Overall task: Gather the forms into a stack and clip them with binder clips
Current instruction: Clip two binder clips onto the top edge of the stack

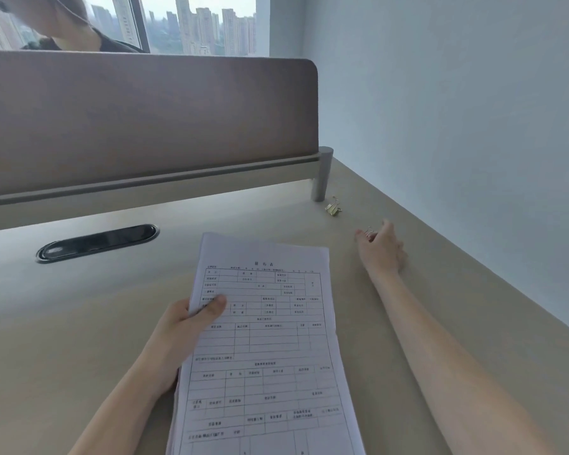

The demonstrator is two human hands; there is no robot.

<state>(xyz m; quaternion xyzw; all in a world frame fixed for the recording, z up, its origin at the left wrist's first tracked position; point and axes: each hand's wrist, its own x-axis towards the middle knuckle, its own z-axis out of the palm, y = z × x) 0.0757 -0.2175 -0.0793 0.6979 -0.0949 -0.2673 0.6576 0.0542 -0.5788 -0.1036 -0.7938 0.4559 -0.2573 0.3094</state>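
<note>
Left hand: your left hand (191, 320) holds the stack of forms (266, 349) by its left edge, with the thumb pressed flat on the top sheet and the fingers curled under.
Right hand: your right hand (380, 246) is reached out to about 2 o'clock from the stack, and its fingers pinch a small binder clip (369, 232) right at the fingertips.
Stack of forms: the papers are gathered in one pile in the middle, near you, with printed boxes and lines on the top page. The far end sits low over the desk (79, 323). You cannot tell if it touches.
Second clip: a gold binder clip (333, 209) lies on the desk at 1 o'clock from the stack, a little past your right hand and not touching it.
Post: a grey post (322, 175) stands just behind that clip.
Desk screen: a brown screen (145, 119) runs across the back at 12 o'clock.
Cable slot: a dark oval slot (97, 243) sits at 10 o'clock from the stack.
Wall: a pale wall (457, 110) is on the right.
</note>
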